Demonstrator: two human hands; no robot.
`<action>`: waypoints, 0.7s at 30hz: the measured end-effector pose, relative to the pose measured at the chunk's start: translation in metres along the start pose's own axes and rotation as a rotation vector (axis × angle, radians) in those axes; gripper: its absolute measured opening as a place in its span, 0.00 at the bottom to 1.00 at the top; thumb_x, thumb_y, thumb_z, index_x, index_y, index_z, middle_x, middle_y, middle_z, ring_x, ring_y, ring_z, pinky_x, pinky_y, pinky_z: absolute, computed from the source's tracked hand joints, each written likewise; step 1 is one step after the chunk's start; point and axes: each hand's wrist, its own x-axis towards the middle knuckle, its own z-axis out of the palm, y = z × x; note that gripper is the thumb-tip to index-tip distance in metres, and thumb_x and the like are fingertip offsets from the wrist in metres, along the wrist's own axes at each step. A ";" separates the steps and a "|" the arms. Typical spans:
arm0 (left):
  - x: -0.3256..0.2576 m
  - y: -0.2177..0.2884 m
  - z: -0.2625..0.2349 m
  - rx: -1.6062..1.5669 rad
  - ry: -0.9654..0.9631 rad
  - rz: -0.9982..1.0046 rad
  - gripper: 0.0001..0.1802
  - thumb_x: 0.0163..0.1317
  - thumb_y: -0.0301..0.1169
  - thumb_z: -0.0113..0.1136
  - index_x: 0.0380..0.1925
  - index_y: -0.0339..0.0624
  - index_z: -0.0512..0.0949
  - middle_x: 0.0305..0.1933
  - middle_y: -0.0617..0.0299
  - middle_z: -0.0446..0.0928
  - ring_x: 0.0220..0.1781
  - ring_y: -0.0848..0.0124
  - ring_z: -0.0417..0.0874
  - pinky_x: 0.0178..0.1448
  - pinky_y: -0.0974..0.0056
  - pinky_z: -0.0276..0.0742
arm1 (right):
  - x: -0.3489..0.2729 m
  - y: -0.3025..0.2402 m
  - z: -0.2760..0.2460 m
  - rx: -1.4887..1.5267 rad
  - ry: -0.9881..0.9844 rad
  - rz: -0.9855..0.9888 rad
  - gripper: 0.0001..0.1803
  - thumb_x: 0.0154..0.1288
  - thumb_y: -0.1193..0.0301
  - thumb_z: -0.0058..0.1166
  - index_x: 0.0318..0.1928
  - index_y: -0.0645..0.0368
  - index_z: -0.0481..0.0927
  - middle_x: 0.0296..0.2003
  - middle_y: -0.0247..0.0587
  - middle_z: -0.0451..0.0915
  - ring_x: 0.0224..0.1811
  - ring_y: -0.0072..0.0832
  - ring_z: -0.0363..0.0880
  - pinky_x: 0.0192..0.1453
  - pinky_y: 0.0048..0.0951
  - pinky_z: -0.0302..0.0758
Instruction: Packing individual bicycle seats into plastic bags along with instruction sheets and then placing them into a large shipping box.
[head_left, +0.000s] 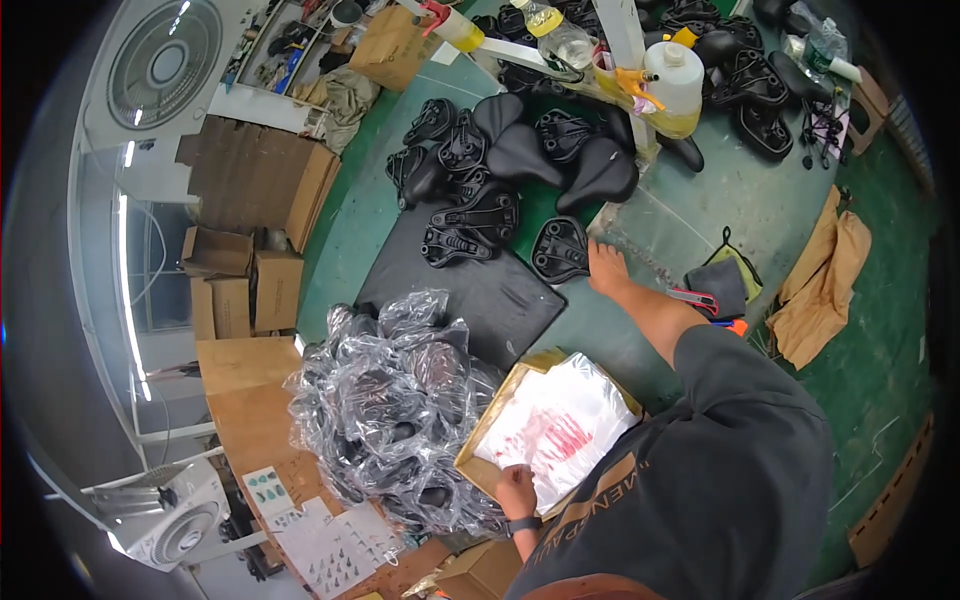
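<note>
- From my remote seat, 2 bare hands work a green table (pixel 690 200) crowded with bicycle saddle parts. I judge the step in hand to be picking up 1 part and 1 bag together.
- The right hand (pixel 606 270) is stretched far forward on a nearly straight arm. Its fingers are extended and close on nothing that I can see. The fingertips rest just beside the black moulded plastic saddle base (pixel 560 250), which lies on the far corner of a flat black rubber sheet (pixel 470 290).
- The left hand (pixel 516 490) (a dark watch on its wrist) is drawn in close to the body, palm down. Its fingers press on the near edge of a stack of clear plastic bags with red print (pixel 560 430) in an open shallow cardboard box (pixel 478 455). I cannot tell whether they are pinching a bag.
- As I judge it, the next move calls for the right fingers to curl round the base's edge and the left to peel off only the top bag.
- A heap of black saddles wrapped in clear film (pixel 390 400) lies left of the box. A loose pile of bare black saddles (pixel 520 150) lies beyond the sheet. A red-handled utility knife (pixel 695 298) lies near the right forearm.
</note>
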 end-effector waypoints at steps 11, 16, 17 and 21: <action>0.029 0.076 0.044 -0.539 -0.189 -0.115 0.16 0.74 0.39 0.69 0.33 0.36 0.85 0.26 0.63 0.82 0.23 0.79 0.78 0.28 0.70 0.73 | -0.138 -0.006 -0.123 1.084 -0.500 -0.033 0.41 0.53 0.65 0.82 0.62 0.66 0.71 0.41 0.45 0.86 0.39 0.31 0.86 0.43 0.35 0.83; 0.017 0.107 0.071 -0.716 -0.324 -0.014 0.14 0.72 0.36 0.71 0.36 0.33 0.88 0.31 0.61 0.87 0.27 0.78 0.80 0.34 0.71 0.75 | -0.277 0.000 -0.183 1.528 -0.990 0.018 0.37 0.64 0.75 0.73 0.68 0.63 0.65 0.47 0.51 0.86 0.44 0.36 0.91 0.45 0.40 0.89; 0.019 0.101 0.077 -0.623 -0.396 0.080 0.11 0.72 0.32 0.70 0.35 0.34 0.88 0.31 0.63 0.87 0.27 0.79 0.80 0.34 0.71 0.76 | -0.298 -0.005 -0.180 1.590 -1.052 0.045 0.37 0.65 0.76 0.73 0.68 0.61 0.64 0.48 0.52 0.86 0.45 0.38 0.91 0.47 0.41 0.89; 0.001 0.085 0.083 -0.503 -0.654 0.284 0.08 0.67 0.23 0.68 0.28 0.33 0.86 0.32 0.59 0.89 0.32 0.76 0.86 0.36 0.69 0.79 | -0.357 -0.046 -0.158 1.706 -1.079 0.093 0.32 0.69 0.76 0.68 0.68 0.62 0.67 0.45 0.53 0.87 0.44 0.38 0.90 0.50 0.42 0.90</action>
